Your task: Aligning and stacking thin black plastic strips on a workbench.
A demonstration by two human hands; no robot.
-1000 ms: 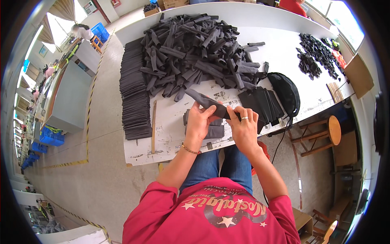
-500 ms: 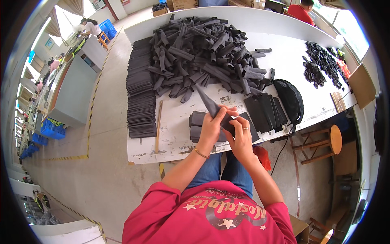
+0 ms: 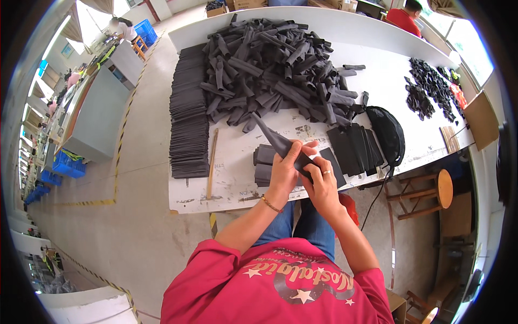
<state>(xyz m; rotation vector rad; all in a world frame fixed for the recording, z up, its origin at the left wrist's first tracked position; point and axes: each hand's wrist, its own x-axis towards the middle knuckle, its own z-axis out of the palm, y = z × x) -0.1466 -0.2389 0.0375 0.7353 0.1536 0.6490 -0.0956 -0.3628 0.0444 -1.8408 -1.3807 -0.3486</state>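
Note:
Between my hands is a dark grey fabric sleeve [image 3: 273,136], tilted up toward the far left with its narrow end in the air. My left hand [image 3: 287,167] is closed around its middle, thumb on top. At its near end, my right hand [image 3: 321,182] pinches the fabric; the fingertips partly hide that end. Folded dark grey pieces [image 3: 263,164] lie in a small stack under and left of my hands. A flat black panel [image 3: 332,165] lies just beyond my right hand, beside a fanned stack of black panels [image 3: 355,150].
A large heap of rolled dark sleeves [image 3: 270,70] covers the far table [image 3: 189,200], with a tall stack of flat pieces [image 3: 188,119] at its left. A wooden stick [image 3: 212,162], a black pouch [image 3: 386,135] with a cord, and small black pieces [image 3: 431,89] lie around. Stools [image 3: 443,189] stand right.
The sleeve stays in both hands, and its near end has shifted slightly between my fingers. The view has moved a little.

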